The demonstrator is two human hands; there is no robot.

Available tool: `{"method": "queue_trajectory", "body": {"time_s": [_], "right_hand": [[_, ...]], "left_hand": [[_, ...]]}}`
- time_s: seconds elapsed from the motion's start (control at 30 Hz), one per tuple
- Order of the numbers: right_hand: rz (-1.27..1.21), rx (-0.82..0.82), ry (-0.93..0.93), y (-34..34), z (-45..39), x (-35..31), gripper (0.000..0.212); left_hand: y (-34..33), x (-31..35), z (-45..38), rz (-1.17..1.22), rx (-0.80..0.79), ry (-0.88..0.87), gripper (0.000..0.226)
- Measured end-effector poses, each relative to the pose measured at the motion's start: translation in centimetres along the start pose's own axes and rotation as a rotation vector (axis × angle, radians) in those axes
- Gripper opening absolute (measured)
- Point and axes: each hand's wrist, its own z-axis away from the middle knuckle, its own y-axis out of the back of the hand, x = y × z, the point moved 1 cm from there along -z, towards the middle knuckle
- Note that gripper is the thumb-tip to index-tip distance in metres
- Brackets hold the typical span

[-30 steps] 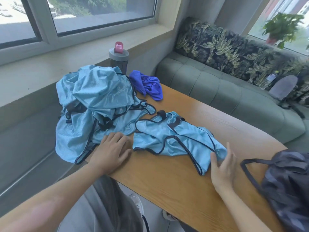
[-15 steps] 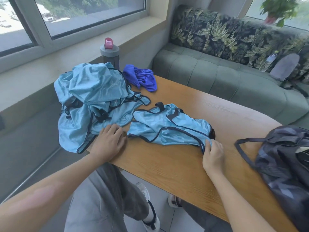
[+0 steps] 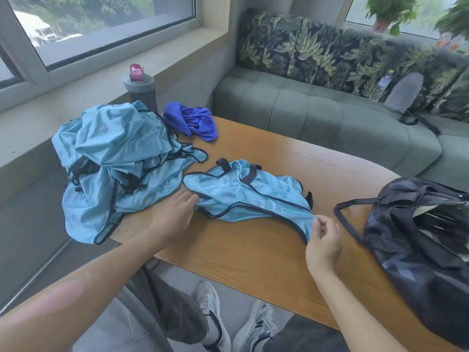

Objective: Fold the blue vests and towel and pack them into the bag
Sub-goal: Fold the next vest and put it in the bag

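Wooden table (image 3: pixel 253 255): w/ our right hand (image 3: pixel 323 240) we pinch the blue vest (image 3: pixel 243 196) mid-table; left hand (image 3: pixel 175 214), fingers straight, touches its other end. Vest pile (image 3: pixel 114 158) at left edge, towel (image 3: pixel 193 121) far corner, bag (image 3: pixel 418 250) right edge.

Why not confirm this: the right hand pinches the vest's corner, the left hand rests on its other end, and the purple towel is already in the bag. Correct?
Not quite. The head view shows the purple towel lying on the table beside the bottle, not in the bag. The right hand pinching the vest and the left hand stand.
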Motion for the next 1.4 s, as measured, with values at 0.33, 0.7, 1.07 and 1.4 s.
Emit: {"method": "queue_trajectory", "body": {"time_s": [0.33, 0.7, 1.07, 1.4], "right_hand": [[0.273, -0.441, 0.269, 4.2, 1.0, -0.2, 0.026], [0.733, -0.633, 0.654, 4.1, 5.5, 1.4, 0.08], [0.405, -0.472, 0.782, 5.5, 13.4, 2.3, 0.028], [0.09, -0.084, 0.207, 10.7, 3.5, -9.3, 0.015]], "left_hand": [[6.8, 4.5, -2.1, 0.683, -0.45, 0.122, 0.019], [6.5, 2.3, 2.4, 0.769, -0.37, 0.299, 0.035], [6.0, 4.3, 6.9, 0.856, -0.082, 0.401, 0.022], [11.1, 3.5, 1.8, 0.613, 0.074, 0.523, 0.019]]}}
